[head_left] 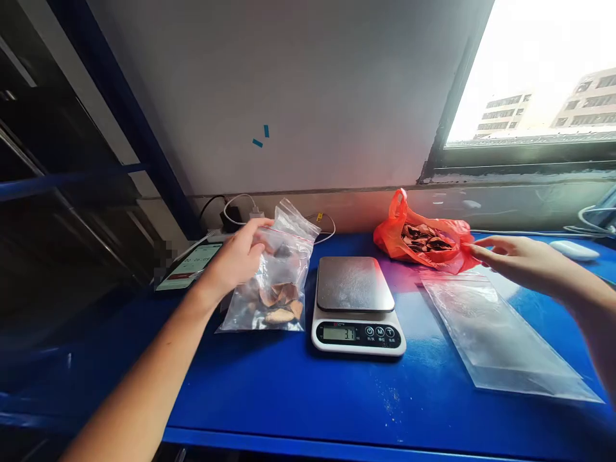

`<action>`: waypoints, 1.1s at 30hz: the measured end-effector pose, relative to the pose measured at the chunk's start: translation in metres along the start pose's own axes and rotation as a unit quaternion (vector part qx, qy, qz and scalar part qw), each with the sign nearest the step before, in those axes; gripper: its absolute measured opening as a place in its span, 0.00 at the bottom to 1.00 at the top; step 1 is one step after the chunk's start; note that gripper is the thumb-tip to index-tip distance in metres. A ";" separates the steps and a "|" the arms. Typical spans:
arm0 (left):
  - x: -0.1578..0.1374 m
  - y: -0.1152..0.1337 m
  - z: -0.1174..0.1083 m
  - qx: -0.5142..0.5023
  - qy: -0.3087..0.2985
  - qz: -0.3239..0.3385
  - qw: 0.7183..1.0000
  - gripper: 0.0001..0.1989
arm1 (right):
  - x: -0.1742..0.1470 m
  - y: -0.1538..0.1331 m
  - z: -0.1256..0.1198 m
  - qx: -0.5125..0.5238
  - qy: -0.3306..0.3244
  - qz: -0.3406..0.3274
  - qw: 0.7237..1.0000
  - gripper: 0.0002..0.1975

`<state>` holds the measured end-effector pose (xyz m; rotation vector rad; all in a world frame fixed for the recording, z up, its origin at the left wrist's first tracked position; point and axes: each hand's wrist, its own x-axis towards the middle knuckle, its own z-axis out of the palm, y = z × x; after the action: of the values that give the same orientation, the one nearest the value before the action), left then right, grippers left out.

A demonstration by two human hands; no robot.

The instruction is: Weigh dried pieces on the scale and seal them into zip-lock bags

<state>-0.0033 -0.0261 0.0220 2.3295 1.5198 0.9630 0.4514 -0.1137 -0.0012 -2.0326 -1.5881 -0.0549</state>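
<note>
My left hand [240, 253] grips the upper part of a clear zip-lock bag [296, 266]. Several brown dried slices [282, 303] lie at the bottom of that bag. At the right, the fingertips of my right hand [510, 256] are closed on the edge of a red plastic bag [389, 240]. Its mouth gapes, showing many dark reddish-brown dried pieces [426, 237]. Between the two bags sits a white digital kitchen scale [356, 285] with a bare steel plate; its display reads about 3.7. Flat clear zip-lock bags [500, 340] lie below my right hand.
A phone or tablet [192, 266] with a timer showing lies left of my left wrist. Behind are a charger and white cables [257, 210] along the wall. A white mouse-like object [575, 250] is at the far right. The blue table's front edge [289, 443] runs below.
</note>
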 end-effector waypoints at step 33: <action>-0.053 0.083 0.052 -0.014 -0.087 0.135 0.987 0.13 | -0.111 -0.152 0.054 0.445 -0.373 -0.064 0.812 0.21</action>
<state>0.0761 -0.1007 0.0011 2.5673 1.1390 0.8033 0.2641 -0.1651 -0.0266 -1.1991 -1.6680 1.3302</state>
